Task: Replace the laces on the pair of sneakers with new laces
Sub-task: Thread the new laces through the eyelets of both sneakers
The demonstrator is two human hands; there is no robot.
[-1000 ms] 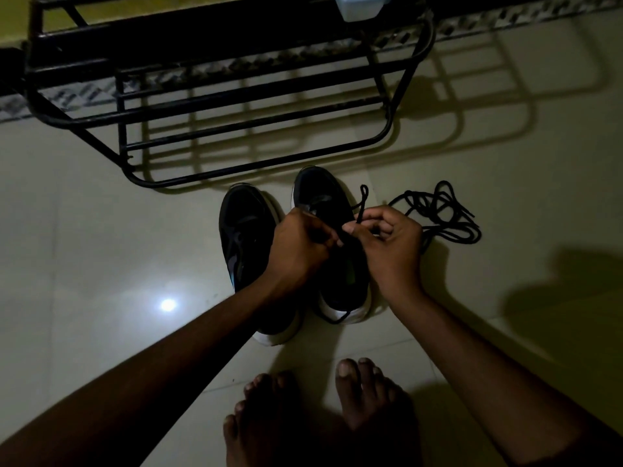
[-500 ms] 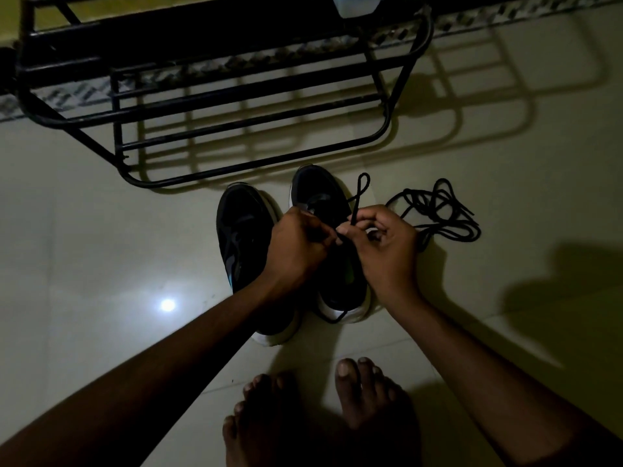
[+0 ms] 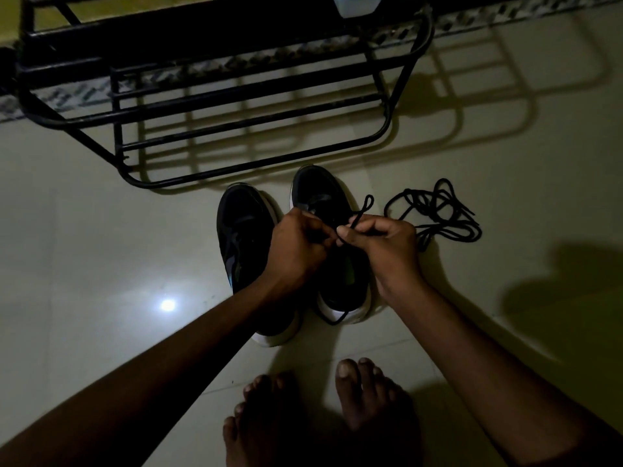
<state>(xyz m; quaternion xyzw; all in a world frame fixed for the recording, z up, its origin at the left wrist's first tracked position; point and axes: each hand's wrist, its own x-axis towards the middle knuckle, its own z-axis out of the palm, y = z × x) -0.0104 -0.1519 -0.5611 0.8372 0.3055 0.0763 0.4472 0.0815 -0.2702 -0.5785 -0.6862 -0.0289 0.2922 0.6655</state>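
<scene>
Two black sneakers with white soles stand side by side on the tiled floor, the left sneaker (image 3: 241,230) and the right sneaker (image 3: 323,193). Both hands work over the right one. My right hand (image 3: 384,246) pinches a black lace (image 3: 364,207) whose loop sticks up above the fingers. My left hand (image 3: 296,246) has its fingers curled at the same lace over the shoe's tongue. Another stretch of lace hangs over the right sneaker's heel (image 3: 337,320). A loose tangle of black lace (image 3: 435,214) lies on the floor to the right.
A black metal shoe rack (image 3: 236,96) stands just beyond the sneakers, with a pale plastic container (image 3: 357,3) on top. My bare feet (image 3: 320,416) are on the floor in front. The room is dim, with a light reflection on the tiles at left.
The lace loop above my right hand has grown longer as the lace was drawn up. Both hands stay over the right sneaker.
</scene>
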